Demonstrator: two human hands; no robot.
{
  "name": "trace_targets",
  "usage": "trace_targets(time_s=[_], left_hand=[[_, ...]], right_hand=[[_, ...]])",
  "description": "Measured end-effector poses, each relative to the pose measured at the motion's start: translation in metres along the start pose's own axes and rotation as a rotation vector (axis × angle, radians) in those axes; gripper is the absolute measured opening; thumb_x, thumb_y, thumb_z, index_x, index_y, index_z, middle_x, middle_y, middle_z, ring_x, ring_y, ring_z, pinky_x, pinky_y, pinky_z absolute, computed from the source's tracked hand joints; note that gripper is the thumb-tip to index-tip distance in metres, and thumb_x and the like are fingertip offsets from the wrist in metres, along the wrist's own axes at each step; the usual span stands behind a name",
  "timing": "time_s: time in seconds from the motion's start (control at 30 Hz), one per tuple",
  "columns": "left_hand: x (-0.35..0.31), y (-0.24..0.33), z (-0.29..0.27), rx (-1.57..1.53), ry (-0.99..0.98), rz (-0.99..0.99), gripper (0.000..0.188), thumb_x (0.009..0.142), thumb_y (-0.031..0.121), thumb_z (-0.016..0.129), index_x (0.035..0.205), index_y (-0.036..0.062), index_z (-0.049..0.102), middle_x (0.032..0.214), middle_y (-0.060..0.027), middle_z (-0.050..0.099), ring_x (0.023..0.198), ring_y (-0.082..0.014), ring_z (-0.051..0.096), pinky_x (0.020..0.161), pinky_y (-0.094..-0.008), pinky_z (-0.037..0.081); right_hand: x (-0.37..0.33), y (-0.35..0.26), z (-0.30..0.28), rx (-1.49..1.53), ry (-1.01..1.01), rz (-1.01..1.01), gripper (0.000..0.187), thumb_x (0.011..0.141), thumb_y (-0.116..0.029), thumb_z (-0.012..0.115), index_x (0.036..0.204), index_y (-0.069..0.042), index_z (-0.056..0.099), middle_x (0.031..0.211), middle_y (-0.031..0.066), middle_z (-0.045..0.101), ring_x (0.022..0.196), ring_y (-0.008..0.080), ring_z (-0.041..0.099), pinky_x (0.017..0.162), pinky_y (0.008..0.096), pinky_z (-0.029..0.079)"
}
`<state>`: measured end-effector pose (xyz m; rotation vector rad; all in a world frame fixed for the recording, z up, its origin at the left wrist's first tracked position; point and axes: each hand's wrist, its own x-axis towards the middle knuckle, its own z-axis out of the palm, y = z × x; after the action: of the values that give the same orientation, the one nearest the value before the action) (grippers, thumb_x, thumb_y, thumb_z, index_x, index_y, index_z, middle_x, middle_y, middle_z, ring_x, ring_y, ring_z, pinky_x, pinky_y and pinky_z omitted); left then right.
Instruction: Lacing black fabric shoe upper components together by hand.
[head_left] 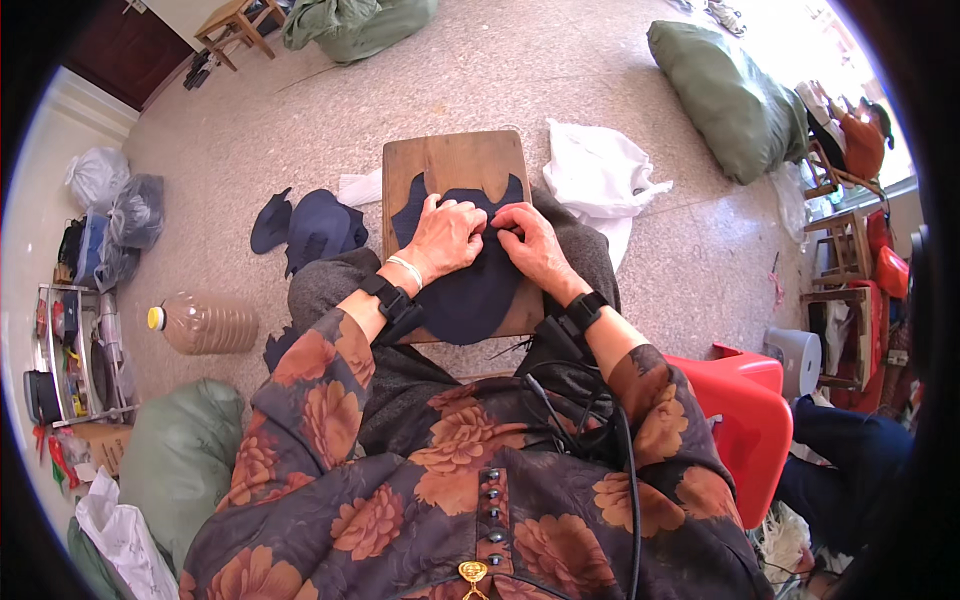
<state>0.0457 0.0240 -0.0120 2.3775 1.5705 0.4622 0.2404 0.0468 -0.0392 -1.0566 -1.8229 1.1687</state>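
Across a wooden stool top [452,150] in front of me lies a dark navy cut cloth piece [465,300], with pointed corners at its far end and a rounded near end. My left hand [443,238] rests on it with fingers curled and pinched at the cloth's middle. Close beside it, my right hand [537,247] pinches the same cloth with thumb and forefinger. Anything small between the fingertips is hidden. More navy cloth pieces [322,228] lie in a loose pile left of the stool.
A white cloth bag [597,172] lies right of the stool. Stuffed green sacks [730,100] stand farther off. On the left is a large plastic bottle [210,322]; on the right, a red plastic chair [745,410]. Another person [862,140] sits at the far right.
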Motion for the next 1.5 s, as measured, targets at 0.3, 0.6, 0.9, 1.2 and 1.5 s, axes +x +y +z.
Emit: trace_targets(time_s=[0.3,0.6,0.9,1.2,1.5], left_hand=[[-0.022,-0.030,-0.043,0.387,0.262,-0.079,0.006,0.078,0.016,0.064,0.081,0.0111,0.062,0.083,-0.0053,0.063,0.088,-0.0253,0.062,0.102,-0.0505,0.035],[-0.043,-0.037,-0.073,0.365,0.449,-0.131,0.006,0.078,0.011,0.065,0.080,0.0100,0.060,0.079,-0.0052,0.061,0.083,-0.0255,0.061,0.095,-0.0469,0.038],[-0.012,0.012,-0.070,-0.208,0.285,0.190,0.013,0.082,0.009,0.067,0.093,0.0041,0.063,0.087,-0.0092,0.062,0.083,-0.0299,0.061,0.086,-0.0409,0.047],[-0.051,-0.048,-0.026,-0.218,0.154,-0.171,0.012,0.082,0.013,0.071,0.089,0.0030,0.069,0.091,-0.0121,0.061,0.094,-0.0315,0.063,0.083,-0.0419,0.049],[-0.039,-0.037,-0.021,-0.056,0.173,-0.163,0.010,0.083,0.016,0.070,0.078,0.0085,0.067,0.082,-0.0044,0.061,0.084,-0.0276,0.062,0.074,-0.0395,0.044]], right_hand=[[0.001,-0.010,0.000,-0.024,-0.047,-0.022,0.014,0.081,0.002,0.060,0.094,0.000,0.065,0.107,0.0113,0.061,0.104,0.0286,0.061,0.090,0.0357,0.050],[-0.002,-0.003,-0.002,-0.144,-0.051,-0.118,0.015,0.082,-0.001,0.062,0.097,0.000,0.064,0.111,0.0106,0.059,0.100,0.0266,0.060,0.087,0.0344,0.050],[0.016,-0.049,0.012,-0.180,-0.037,-0.236,0.014,0.089,-0.011,0.064,0.099,-0.001,0.064,0.105,0.0162,0.065,0.093,0.0342,0.065,0.080,0.0381,0.053],[0.007,-0.024,0.012,0.205,-0.067,0.202,0.018,0.096,-0.015,0.060,0.093,0.002,0.065,0.079,0.0078,0.066,0.071,0.0149,0.063,0.069,0.0302,0.054],[0.020,-0.018,0.027,-0.444,-0.029,0.077,0.018,0.090,-0.018,0.062,0.085,-0.001,0.065,0.083,0.0190,0.065,0.080,0.0385,0.064,0.076,0.0442,0.052]])
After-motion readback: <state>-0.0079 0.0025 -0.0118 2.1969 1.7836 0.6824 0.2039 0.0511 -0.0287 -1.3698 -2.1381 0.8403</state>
